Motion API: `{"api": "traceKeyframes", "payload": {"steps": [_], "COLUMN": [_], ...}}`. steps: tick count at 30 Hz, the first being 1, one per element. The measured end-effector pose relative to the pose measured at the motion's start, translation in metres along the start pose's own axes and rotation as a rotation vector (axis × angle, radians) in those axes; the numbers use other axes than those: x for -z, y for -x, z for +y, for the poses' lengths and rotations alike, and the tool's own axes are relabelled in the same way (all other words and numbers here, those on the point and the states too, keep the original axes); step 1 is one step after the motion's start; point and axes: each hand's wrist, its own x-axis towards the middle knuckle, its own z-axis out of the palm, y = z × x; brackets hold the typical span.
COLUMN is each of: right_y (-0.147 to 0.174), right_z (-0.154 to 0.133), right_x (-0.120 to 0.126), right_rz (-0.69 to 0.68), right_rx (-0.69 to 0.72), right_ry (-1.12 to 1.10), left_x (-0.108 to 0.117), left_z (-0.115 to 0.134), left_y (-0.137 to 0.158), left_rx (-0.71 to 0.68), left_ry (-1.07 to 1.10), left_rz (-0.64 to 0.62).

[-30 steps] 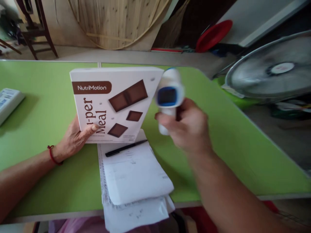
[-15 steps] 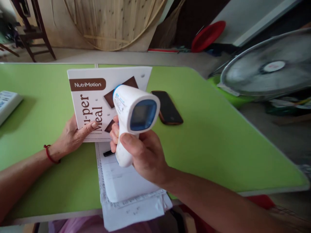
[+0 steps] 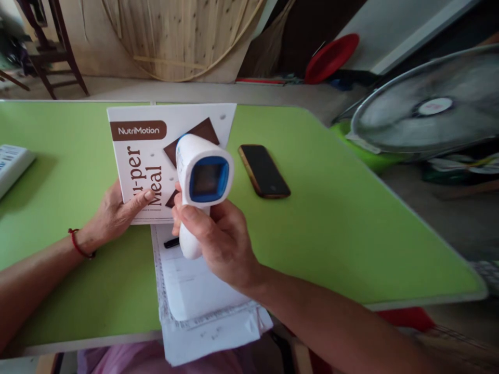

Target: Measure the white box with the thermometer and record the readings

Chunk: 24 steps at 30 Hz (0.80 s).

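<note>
My left hand [image 3: 119, 210] grips the lower left edge of a white and brown NutriMotion box [image 3: 136, 115], thumb on its front face. The box is held upright above the green table. In my right hand [image 3: 220, 241] is a white infrared thermometer [image 3: 205, 148], fingers wrapped round its handle. Its blue-framed screen faces me and looks dark. The thermometer's front end is in front of the box and covers part of its printed face; I cannot tell whether they touch. Below lie papers [image 3: 206, 291] and a black pen [image 3: 171, 242], partly hidden by my right hand.
A dark phone [image 3: 267, 171] lies on the green table [image 3: 331, 234] to the right of the box. At the left edge is a white box-like object [image 3: 13, 163]. A large fan [image 3: 432, 106] stands beyond the table's right side, and a chair [image 3: 52, 57] stands behind it.
The thermometer in my right hand has moved left and slightly up, and turned so its screen faces me more squarely. The phone is now fully uncovered. My left hand keeps holding the box.
</note>
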Motion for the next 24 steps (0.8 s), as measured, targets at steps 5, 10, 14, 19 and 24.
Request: {"api": "traceKeyframes", "payload": {"steps": [5, 10, 14, 19, 24], "right_y": [-0.0010, -0.0011, -0.0016, -0.0015, -0.0015], "right_z": [-0.0005, -0.0002, 0.0007, 0.0019, 0.0014], "right_x": [-0.0008, -0.0004, 0.0003, 0.0006, 0.0017], "right_rz": [-0.011, -0.005, -0.006, -0.013, -0.020], "right_rx": [0.024, 0.016, 0.022, 0.033, 0.056], "right_ry": [0.011, 0.029, 0.051, 0.043, 0.016], "left_x": [0.0003, 0.0004, 0.0006, 0.0006, 0.0010], "left_z": [-0.0017, 0.0010, 0.0015, 0.0029, 0.0039], "left_y": [0.0002, -0.0008, -0.0010, -0.0007, -0.0008], "left_rx": [-0.016, -0.006, 0.004, 0.006, -0.018], "left_ry": [-0.010, -0.025, -0.018, -0.006, 0.000], "left_rz": [0.005, 0.003, 0.007, -0.011, -0.014]}}
